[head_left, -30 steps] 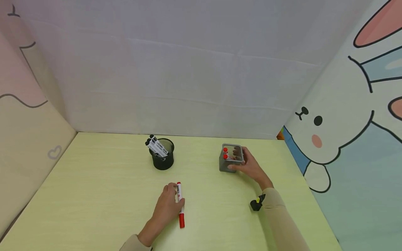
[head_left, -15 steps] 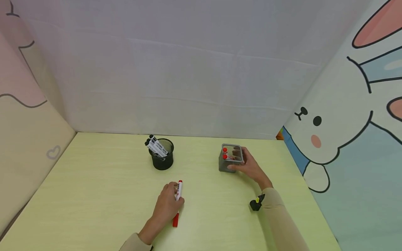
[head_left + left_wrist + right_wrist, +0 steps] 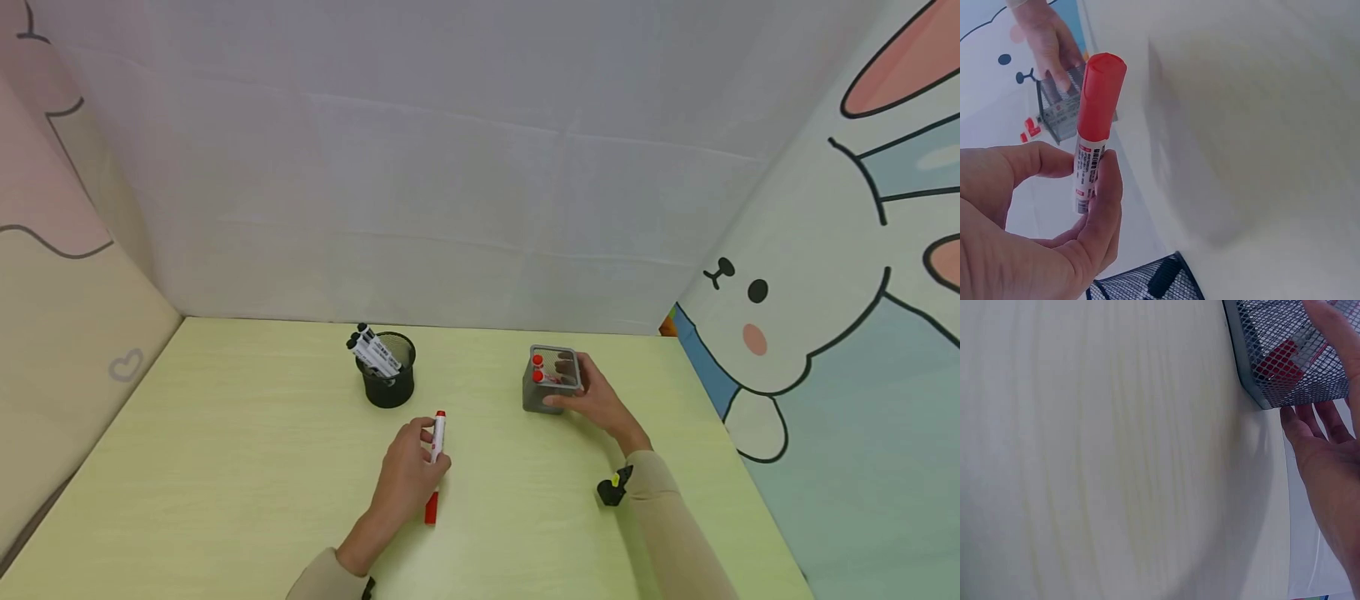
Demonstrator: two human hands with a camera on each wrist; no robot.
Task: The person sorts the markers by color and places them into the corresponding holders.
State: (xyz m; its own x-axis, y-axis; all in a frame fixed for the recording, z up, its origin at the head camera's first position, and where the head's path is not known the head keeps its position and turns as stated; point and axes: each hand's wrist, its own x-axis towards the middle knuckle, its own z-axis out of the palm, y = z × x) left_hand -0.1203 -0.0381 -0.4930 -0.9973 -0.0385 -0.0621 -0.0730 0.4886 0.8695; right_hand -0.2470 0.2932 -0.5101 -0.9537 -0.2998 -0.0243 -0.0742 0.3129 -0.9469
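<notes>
My left hand pinches a red whiteboard marker between thumb and fingers, its red cap pointing back toward me. In the left wrist view the marker stands out clear of the table, over its own shadow. Farther right, my right hand grips a square grey mesh pen holder, thumb on the near side and fingers around the right side. Two red-ended markers lean inside that holder. The right wrist view shows a red cap through the mesh.
A round black mesh pen holder with several black-capped markers stands at the back left of centre. The pale yellow table meets a white cloth wall behind. Printed panels border the sides.
The left hand has lifted the red marker and moved it slightly forward and right, its angle shifting on the way. My right hand and the grey holder have stayed in place.
</notes>
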